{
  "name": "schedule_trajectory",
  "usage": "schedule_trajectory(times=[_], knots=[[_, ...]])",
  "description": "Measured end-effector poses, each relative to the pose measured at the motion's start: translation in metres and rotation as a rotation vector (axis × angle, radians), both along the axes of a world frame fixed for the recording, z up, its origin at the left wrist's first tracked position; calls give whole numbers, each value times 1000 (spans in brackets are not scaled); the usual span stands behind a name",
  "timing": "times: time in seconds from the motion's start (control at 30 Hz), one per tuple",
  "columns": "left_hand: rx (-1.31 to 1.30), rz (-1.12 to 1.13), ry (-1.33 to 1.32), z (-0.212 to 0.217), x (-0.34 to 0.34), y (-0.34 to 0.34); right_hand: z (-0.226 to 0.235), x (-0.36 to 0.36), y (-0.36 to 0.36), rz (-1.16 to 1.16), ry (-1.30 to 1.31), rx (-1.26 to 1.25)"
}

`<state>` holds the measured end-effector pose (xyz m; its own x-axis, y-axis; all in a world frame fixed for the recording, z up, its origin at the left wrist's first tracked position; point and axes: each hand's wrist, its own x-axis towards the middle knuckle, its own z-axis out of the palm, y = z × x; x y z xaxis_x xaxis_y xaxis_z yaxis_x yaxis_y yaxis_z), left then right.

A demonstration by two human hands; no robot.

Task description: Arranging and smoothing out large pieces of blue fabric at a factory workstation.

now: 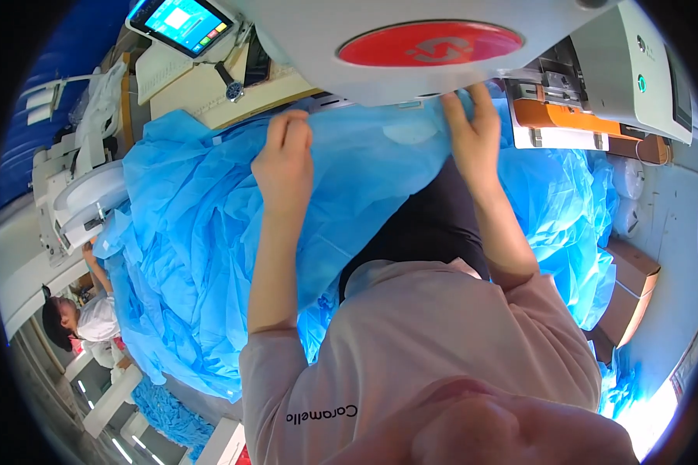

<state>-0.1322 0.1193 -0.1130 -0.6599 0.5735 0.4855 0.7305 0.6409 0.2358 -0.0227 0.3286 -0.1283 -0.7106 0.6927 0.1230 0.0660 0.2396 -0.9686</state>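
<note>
A thin, light-blue sheet (364, 147) stretches between my hands along the front of a large white machine head (310, 39). My left hand (283, 159) is closed, its fingers pinched at the sheet's upper edge. Close under the machine head, my right hand (473, 136) has its thumb and fingers at the sheet's other end, the fingertips by the machine's lower edge. A paler rounded patch (411, 133) shows on the sheet beside the right hand. The spot where the machine works the sheet is hidden beneath its head.
Heaped blue material (194, 256) hangs at the left, with more (554, 201) at the right. A lit screen (180, 25), a wristwatch (230, 84) and a dark phone (257, 62) sit back left. At right are a grey control box (628, 70) and a carton (628, 291). Another person (93, 318) works far left.
</note>
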Motion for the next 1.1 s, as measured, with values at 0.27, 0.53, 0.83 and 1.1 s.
schedule_trajectory(times=[0.27,0.53,0.83,1.1], knots=[[-107,94,225,24,2,-28,-4,-3,0,-93,34,-26],[-90,459,-129,39,15,-75,-1,-27,10,-202,259,178],[-30,301,-233,41,3,-112,-7,-5,28,-87,125,117],[49,525,-261,38,10,-133,5,-1,10,-74,22,463]])
